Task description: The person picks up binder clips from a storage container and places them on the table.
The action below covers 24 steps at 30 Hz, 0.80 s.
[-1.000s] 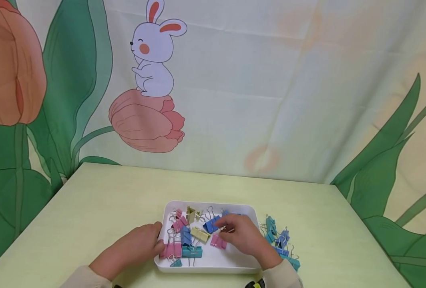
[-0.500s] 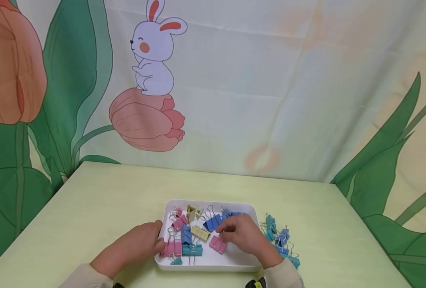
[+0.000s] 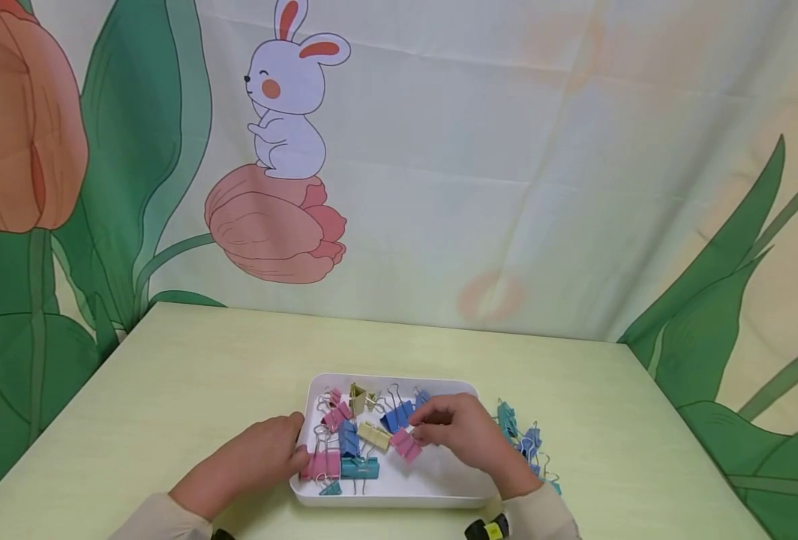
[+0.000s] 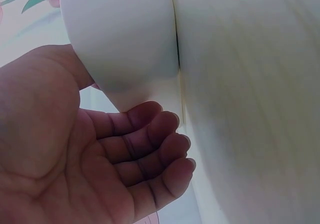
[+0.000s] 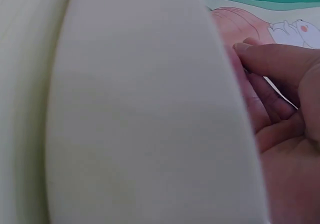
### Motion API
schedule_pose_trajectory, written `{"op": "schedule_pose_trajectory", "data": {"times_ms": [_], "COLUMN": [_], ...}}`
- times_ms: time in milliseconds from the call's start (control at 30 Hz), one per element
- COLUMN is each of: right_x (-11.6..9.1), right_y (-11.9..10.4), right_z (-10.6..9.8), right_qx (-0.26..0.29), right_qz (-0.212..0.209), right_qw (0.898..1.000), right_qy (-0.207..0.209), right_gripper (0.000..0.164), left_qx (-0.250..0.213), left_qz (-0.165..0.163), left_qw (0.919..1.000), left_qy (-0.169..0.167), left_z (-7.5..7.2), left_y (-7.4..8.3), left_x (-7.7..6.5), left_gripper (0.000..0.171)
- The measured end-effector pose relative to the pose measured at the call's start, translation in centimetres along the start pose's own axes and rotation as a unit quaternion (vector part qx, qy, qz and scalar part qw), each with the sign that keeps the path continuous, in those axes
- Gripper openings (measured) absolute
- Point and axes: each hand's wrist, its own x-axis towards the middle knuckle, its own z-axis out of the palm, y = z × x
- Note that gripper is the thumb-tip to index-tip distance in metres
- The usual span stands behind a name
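My left hand [image 3: 264, 454] holds the left end of a white plastic tray [image 3: 392, 501]. In the left wrist view its thumb passes over the wall and the curled fingers [image 4: 162, 146] lie against the outside. Over the tray's middle, my right hand [image 3: 465, 436] pinches a pink binder clip [image 3: 406, 445] between thumb and fingers. That clip hangs close over the tray floor, beside a yellow binder clip [image 3: 374, 436] and a blue binder clip [image 3: 397, 415]. In the right wrist view the tray wall hides what the right fingertips hold.
In the tray's left part lie more pink binder clips [image 3: 321, 466], a teal binder clip [image 3: 360, 469] and a blue one [image 3: 348, 439]. Several teal and blue binder clips [image 3: 529, 442] lie on the table [image 3: 223, 375] right of the tray. A printed curtain [image 3: 426, 187] stands behind.
My right hand has taken hold of the pink binder clip and raised it slightly, shifting it up beside the yellow one. My left hand stays at the tray's left end.
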Motion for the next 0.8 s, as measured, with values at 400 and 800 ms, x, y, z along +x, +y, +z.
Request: {"op": "schedule_pose_trajectory", "data": {"times_ms": [400, 800], "right_x": [-0.6, -1.3], "right_y": [-0.6, -1.5], "right_z": [-1.2, -2.9], "right_qx": [0.079, 0.115], "right_qz": [-0.008, -0.039], "right_qw": [0.997, 0.991], "right_qy": [0.019, 0.058], "right_gripper": [0.015, 0.012], "left_qx": [0.003, 0.003], "left_qz": [0.000, -0.003], "left_qw": [1.0000, 1.0000], "left_qy": [0.000, 0.000], "left_z": [0.0, 0.1], "left_y": [0.2, 0.1], "left_x": [0.0, 0.0], "left_gripper": [0.027, 0.026]}}
